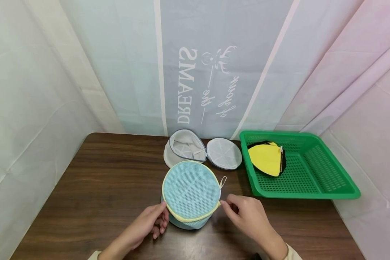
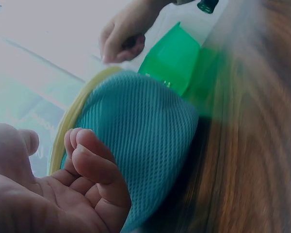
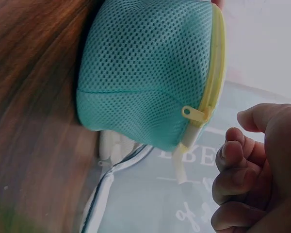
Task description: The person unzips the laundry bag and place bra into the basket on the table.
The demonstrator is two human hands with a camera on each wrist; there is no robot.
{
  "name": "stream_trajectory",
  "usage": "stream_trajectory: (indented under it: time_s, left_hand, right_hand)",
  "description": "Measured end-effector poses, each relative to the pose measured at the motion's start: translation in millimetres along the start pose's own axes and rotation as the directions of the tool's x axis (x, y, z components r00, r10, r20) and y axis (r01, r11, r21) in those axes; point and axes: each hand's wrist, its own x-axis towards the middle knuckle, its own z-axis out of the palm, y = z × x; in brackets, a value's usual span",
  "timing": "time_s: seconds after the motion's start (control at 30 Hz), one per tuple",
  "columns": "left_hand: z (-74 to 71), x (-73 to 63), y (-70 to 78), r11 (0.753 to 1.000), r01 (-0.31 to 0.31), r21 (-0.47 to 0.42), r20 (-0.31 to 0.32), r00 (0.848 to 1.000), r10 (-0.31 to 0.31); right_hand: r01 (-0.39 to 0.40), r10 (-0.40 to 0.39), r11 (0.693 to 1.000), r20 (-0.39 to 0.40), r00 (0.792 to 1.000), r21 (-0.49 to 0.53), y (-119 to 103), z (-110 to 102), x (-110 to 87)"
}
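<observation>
A round mesh laundry bag [image 1: 191,191] in light blue with a yellow zipped rim stands on the table, its lid closed over the top. My left hand [image 1: 149,222] is at the bag's left side, thumb by the rim and fingers loosely bent; the left wrist view shows those fingers [image 2: 94,165] beside the mesh wall. On the other side, my right hand [image 1: 248,216] hovers near the yellow zipper pull [image 3: 194,114], apart from it in the right wrist view. Its fingers are loosely curled and hold nothing.
Behind the blue bag lies an unzipped grey-white mesh bag [image 1: 172,155], its round lid [image 1: 224,153] folded out to the right. A green plastic basket [image 1: 339,195] stands at the back right with a yellow and black bag [image 1: 264,159] inside. Curtains enclose the table [image 1: 94,187].
</observation>
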Motion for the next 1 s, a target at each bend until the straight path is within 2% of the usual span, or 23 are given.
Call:
stream_trajectory:
  time_s: [0.13, 0.4, 0.67, 1.0]
  left_hand:
    - [-7.1, 1.6, 0.1, 1.0, -0.004, 0.023, -0.048, 0.999, 0.005]
    - [-14.5, 4.8, -1.1, 1.0, -0.005, 0.009, -0.099, 0.995, 0.006]
    - [-15.8, 9.8, 2.6, 0.999, -0.042, 0.02, -0.151, 0.988, 0.044]
    - [-16.0, 14.5, 5.4, 0.998, -0.049, 0.031, -0.145, 0.988, 0.053]
  right_hand:
    - [0.034, -0.034, 0.999, 0.005, 0.999, 0.013, -7.8, -0.5, 6.1]
    - [0.148, -0.148, 0.989, -0.014, 0.989, 0.012, -26.1, 3.2, 19.1]
    - [0.195, -0.193, 0.981, 0.06, 0.979, -0.02, -47.1, 9.1, 34.7]
    - [0.277, -0.264, 0.957, 0.146, 0.953, -0.081, -77.3, 21.3, 52.7]
